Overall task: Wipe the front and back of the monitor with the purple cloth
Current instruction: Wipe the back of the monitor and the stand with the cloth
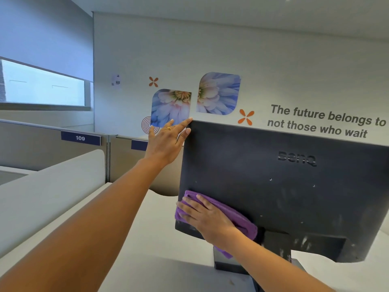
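Our right hand [207, 218] lies flat, fingers spread, pressing the purple cloth [242, 221] against the lower left part of the monitor [284, 192]'s back panel; the hand is not clenched around the cloth, only pinning it to the panel. The cloth is folded into a thick pad, one end at the monitor's left edge, the other reaching toward the stand [229, 262], with a corner hanging down below the wrist. Our left hand [166, 142] is open at the monitor's top left corner: the thumb rests on the back panel near the edge, the fingers extend past the corner toward the far side. We cannot tell whether those fingers touch the front. A ring [168, 128] sits on one finger.

The monitor faces away from us, its dark back showing dusty smears and a raised logo [296, 158]. It stands on a pale desk [147, 239].

Beyond it, grey partitions carry a blue number plate [80, 138] reading 109. The wall behind bears two flower pictures [217, 93], orange petal marks [245, 117] and dark lettering [326, 121]. A window [42, 85] is at the left.
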Available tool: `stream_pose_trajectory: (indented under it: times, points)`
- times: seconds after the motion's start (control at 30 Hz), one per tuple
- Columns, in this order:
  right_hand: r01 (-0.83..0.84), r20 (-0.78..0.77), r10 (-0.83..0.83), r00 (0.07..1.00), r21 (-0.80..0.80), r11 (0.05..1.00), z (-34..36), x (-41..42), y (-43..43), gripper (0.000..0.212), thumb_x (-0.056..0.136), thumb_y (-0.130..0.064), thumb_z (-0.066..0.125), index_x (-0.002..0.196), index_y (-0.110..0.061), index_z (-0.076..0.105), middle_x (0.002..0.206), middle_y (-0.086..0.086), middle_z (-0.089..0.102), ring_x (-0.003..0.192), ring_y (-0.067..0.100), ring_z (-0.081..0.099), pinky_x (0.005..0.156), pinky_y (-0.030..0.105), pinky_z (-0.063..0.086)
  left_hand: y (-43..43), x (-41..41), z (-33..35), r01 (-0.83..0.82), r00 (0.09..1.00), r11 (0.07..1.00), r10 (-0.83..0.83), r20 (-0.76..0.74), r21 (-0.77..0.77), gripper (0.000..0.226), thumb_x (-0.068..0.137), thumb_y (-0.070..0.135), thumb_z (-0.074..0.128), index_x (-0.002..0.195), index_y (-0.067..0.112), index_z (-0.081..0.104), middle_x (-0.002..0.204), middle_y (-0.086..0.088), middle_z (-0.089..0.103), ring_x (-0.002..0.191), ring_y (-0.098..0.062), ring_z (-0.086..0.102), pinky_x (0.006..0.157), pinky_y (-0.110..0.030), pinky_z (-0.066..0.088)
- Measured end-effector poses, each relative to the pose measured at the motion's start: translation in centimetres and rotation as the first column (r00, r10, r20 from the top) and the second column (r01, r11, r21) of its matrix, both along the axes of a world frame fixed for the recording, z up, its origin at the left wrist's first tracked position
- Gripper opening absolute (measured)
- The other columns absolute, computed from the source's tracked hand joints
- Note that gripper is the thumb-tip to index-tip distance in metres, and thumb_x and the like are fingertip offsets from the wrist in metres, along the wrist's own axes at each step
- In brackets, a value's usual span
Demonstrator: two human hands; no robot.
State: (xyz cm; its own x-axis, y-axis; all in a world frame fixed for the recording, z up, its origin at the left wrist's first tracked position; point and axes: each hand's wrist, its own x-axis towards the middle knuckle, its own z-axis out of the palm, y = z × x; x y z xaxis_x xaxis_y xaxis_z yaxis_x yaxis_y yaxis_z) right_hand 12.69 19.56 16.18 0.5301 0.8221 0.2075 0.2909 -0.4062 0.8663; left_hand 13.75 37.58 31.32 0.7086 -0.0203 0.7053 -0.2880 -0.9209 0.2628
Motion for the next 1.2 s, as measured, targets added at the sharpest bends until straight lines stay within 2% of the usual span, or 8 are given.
stream_pose_trajectory:
  times: [0.2, 0.33, 0.53, 0.67, 0.83, 0.93, 1.07, 1.2]
  points:
    - [-0.129, -0.051, 0.138, 0.989, 0.16, 0.979, 0.0, -0.8, -3.5, 0.076, 0.059, -0.02, 0.08, 0.131, -0.023, 0.053, 0.142, -0.003, 0.045, 0.132, 0.019, 0.041, 0.111, 0.037, 0.024, -0.2, 0.0, 0.1, -0.007, 1.0, 1.0, 0.007, -0.005, -0.001, 0.048, 0.097, 0.046, 0.021, 0.144, 0.039, 0.019, 0.151, -0.005, 0.031, 0.143, -0.021, 0.02, 0.112, -0.056, 0.006]
    - [-0.212, 0.034, 0.219, 0.975, 0.432, 0.876, 2.9, -1.3, -3.7, 0.077, 0.056, -0.003, 0.081, 0.128, -0.019, 0.056, 0.14, 0.002, 0.047, 0.131, 0.024, 0.04, 0.106, 0.044, 0.029, -0.3, -0.3, 0.0, -0.012, 1.0, 1.0, 0.012, -0.009, 0.001, 0.047, 0.097, 0.044, 0.022, 0.144, 0.039, 0.018, 0.15, -0.005, 0.033, 0.141, -0.022, 0.024, 0.112, -0.056, 0.007]
    - [-0.32, 0.167, 0.285, 0.944, 0.672, 0.668, 9.0, -0.2, -0.5, 0.058, 0.068, -0.003, 0.077, 0.122, -0.018, 0.061, 0.136, 0.008, 0.051, 0.128, 0.032, 0.043, 0.107, 0.049, 0.027, -0.5, -0.4, -0.1, -0.027, 0.999, 1.0, 0.027, -0.021, 0.003, 0.049, 0.097, 0.045, 0.023, 0.145, 0.039, 0.016, 0.148, -0.007, 0.036, 0.138, -0.025, 0.03, 0.112, -0.056, 0.008]
    - [-0.276, 0.127, 0.251, 0.96, 0.603, 0.748, 7.6, 0.6, 1.6, 0.064, 0.07, -0.007, 0.076, 0.13, -0.018, 0.054, 0.141, 0.006, 0.046, 0.132, 0.028, 0.039, 0.109, 0.047, 0.021, -0.3, -0.4, -0.2, -0.02, 0.999, 1.0, 0.02, -0.034, 0.0, 0.049, 0.097, 0.045, 0.023, 0.145, 0.039, 0.014, 0.147, -0.008, 0.037, 0.138, -0.025, 0.031, 0.112, -0.056, 0.008]
    - [-0.08, 0.047, 0.07, 0.996, 0.264, 0.961, 1.7, 0.2, 1.6, 0.066, 0.081, -0.033, 0.06, 0.142, -0.022, 0.036, 0.151, -0.001, 0.029, 0.139, 0.024, 0.026, 0.112, 0.042, 0.01, -0.4, -0.5, -0.2, -0.013, 1.0, 1.0, 0.014, 0.01, -0.024, 0.049, 0.097, 0.043, 0.026, 0.145, 0.038, 0.018, 0.139, -0.008, 0.046, 0.132, -0.025, 0.039, 0.112, -0.054, 0.009]
    - [-0.009, 0.002, 0.009, 1.0, 0.124, 0.992, -0.8, -0.3, 0.5, 0.066, 0.084, -0.035, 0.059, 0.143, -0.024, 0.032, 0.153, -0.003, 0.025, 0.14, 0.023, 0.023, 0.111, 0.042, 0.004, -0.5, -0.5, -0.2, -0.015, 1.0, 0.999, 0.015, 0.016, -0.028, 0.049, 0.097, 0.042, 0.026, 0.145, 0.037, 0.017, 0.14, -0.008, 0.046, 0.133, -0.025, 0.038, 0.112, -0.054, 0.01]
    - [-0.147, -0.089, 0.176, 0.98, 0.26, 0.954, -1.7, -0.9, -1.6, 0.069, 0.06, -0.023, 0.081, 0.126, -0.025, 0.058, 0.137, -0.006, 0.05, 0.129, 0.018, 0.044, 0.108, 0.035, 0.022, -0.7, -0.5, -0.2, -0.008, 1.0, 0.999, 0.008, 0.022, -0.032, 0.049, 0.097, 0.042, 0.026, 0.145, 0.036, 0.018, 0.139, -0.009, 0.047, 0.131, -0.026, 0.039, 0.112, -0.054, 0.011]
    - [-0.288, 0.015, 0.327, 0.945, 0.511, 0.81, 1.5, -1.4, -4.1, 0.075, 0.059, 0.0, 0.078, 0.128, -0.016, 0.055, 0.14, 0.004, 0.047, 0.13, 0.025, 0.042, 0.106, 0.043, 0.029, -0.9, -0.4, -0.4, 0.007, 0.999, 0.998, -0.005, 0.038, -0.063, 0.049, 0.097, 0.041, 0.027, 0.146, 0.035, 0.019, 0.137, -0.008, 0.049, 0.129, -0.027, 0.042, 0.111, -0.053, 0.012]
